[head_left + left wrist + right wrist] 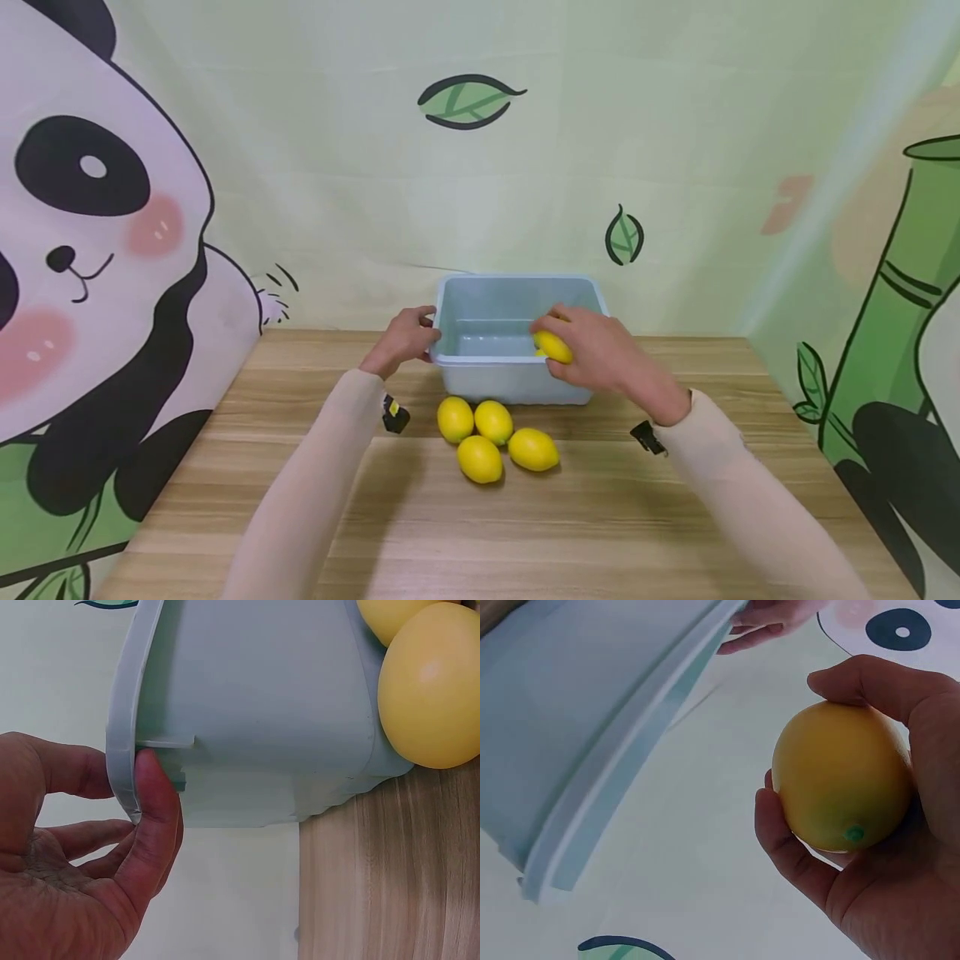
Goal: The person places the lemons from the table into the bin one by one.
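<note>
A light blue plastic bin (517,381) stands on the table near the wall. My left hand (407,340) pinches its left rim; in the left wrist view the thumb and fingers lie on both sides of the rim (122,727). Over the bin's front right part, my right hand (588,346) grips a yellow lemon (553,347). The right wrist view shows this lemon (844,776) between thumb and fingers, its green tip outward. A bit of yellow shows beside it, low at the front rim. In front of the bin lie several more lemons (480,459) in a loose group.
The wood-grain table (480,542) runs up to a pale green backdrop (337,167) printed with pandas and leaves. Each sleeve cuff carries a small black device (648,437). The front lemons sit close to the bin's front wall.
</note>
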`<state>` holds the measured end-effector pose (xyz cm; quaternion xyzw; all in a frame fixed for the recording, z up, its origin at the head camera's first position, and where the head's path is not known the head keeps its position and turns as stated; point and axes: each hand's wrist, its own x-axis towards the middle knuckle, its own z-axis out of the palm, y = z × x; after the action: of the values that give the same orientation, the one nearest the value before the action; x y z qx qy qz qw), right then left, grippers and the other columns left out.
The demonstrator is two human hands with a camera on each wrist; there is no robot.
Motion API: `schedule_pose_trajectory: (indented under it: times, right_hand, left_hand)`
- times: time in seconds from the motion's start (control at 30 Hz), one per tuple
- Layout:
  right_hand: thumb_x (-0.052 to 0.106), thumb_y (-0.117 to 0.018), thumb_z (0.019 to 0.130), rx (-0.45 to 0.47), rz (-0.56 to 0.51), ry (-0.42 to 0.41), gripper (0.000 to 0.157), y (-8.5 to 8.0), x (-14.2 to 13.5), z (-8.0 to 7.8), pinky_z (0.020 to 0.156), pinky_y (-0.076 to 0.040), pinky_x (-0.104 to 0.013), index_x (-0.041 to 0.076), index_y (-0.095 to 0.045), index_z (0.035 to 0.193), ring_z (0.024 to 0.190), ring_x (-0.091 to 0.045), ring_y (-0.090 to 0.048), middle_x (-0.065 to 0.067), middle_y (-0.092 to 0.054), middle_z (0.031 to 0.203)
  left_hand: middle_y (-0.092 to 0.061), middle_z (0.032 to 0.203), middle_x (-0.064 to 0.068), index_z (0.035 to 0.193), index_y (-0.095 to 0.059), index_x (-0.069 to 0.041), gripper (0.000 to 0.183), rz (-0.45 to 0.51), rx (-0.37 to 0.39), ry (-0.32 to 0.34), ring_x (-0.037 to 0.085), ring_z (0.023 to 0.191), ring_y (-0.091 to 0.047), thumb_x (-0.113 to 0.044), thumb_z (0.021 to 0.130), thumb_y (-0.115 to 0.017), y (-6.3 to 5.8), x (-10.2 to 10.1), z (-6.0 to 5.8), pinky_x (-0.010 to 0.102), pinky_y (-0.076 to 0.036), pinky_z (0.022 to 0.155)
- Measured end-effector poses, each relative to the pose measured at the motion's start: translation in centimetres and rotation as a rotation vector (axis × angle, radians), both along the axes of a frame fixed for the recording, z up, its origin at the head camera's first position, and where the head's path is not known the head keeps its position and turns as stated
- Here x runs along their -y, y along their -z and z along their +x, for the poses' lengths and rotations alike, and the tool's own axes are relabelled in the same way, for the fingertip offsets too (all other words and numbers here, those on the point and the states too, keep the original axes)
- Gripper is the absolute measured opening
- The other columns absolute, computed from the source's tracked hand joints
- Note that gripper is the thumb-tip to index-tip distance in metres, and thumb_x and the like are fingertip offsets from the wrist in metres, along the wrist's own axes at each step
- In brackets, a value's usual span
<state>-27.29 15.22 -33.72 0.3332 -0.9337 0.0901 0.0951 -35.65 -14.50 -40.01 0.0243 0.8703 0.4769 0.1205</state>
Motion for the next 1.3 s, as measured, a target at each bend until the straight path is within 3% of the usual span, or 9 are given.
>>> schedule_pose_trajectory:
  times: [0.17, 0.53, 0.7, 0.9, 1.3]
  right_hand:
    - [0.023, -0.072, 0.084, -0.012, 0.013, 0.008, 0.041, -1.0, 0.2, -0.7, 0.066, -0.053, -0.035, 0.017, -0.063, 0.123, 0.089, -0.023, -0.058, -0.005, -0.062, 0.115]
    - [0.028, -0.067, 0.088, 0.0, 0.014, 0.033, 0.038, -4.1, 1.3, -3.1, 0.066, -0.05, -0.034, 0.017, -0.063, 0.125, 0.087, -0.024, -0.058, -0.006, -0.062, 0.116]
    - [0.028, -0.066, 0.088, 0.016, 0.024, 0.049, 0.038, -4.8, 1.7, -4.2, 0.066, -0.048, -0.033, 0.019, -0.063, 0.125, 0.086, -0.023, -0.056, -0.005, -0.063, 0.116]
    - [0.027, -0.064, 0.087, 0.063, 0.039, 0.047, 0.039, -5.0, 2.2, -5.8, 0.068, -0.047, -0.034, 0.019, -0.062, 0.125, 0.086, -0.023, -0.056, -0.004, -0.062, 0.115]
    - [0.025, -0.065, 0.086, 0.219, 0.08, 0.063, 0.041, -3.6, 2.5, -9.8, 0.079, -0.047, -0.036, 0.02, -0.061, 0.127, 0.094, -0.025, -0.054, -0.006, -0.062, 0.113]
  left_hand:
    - [-0.053, 0.133, 0.022, 0.153, -0.031, -0.006, 0.063, 0.008, 0.003, 0.007, 0.04, 0.116, -0.06, -0.01, 0.094, -0.053, 0.1, 0.0, -0.1, 0.035, -0.061, 0.078]
    - [-0.056, 0.128, 0.021, 0.151, -0.035, -0.006, 0.062, -0.014, -0.012, 0.005, 0.031, 0.102, -0.063, -0.011, 0.093, -0.054, 0.1, 0.0, -0.1, 0.031, -0.061, 0.073]
    - [-0.056, 0.129, 0.022, 0.152, -0.035, -0.005, 0.061, -0.014, -0.013, 0.012, 0.035, 0.106, -0.063, -0.01, 0.094, -0.054, 0.2, 0.1, -0.2, 0.031, -0.061, 0.073]
    - [-0.055, 0.132, 0.023, 0.152, -0.033, -0.005, 0.063, -0.004, -0.009, 0.01, 0.038, 0.111, -0.063, -0.011, 0.094, -0.053, 0.1, 0.1, -0.1, 0.033, -0.061, 0.075]
    - [-0.055, 0.131, 0.023, 0.152, -0.033, -0.004, 0.063, -0.001, -0.025, 0.014, 0.038, 0.109, -0.063, -0.011, 0.093, -0.054, 0.1, 0.1, 0.0, 0.033, -0.061, 0.073]
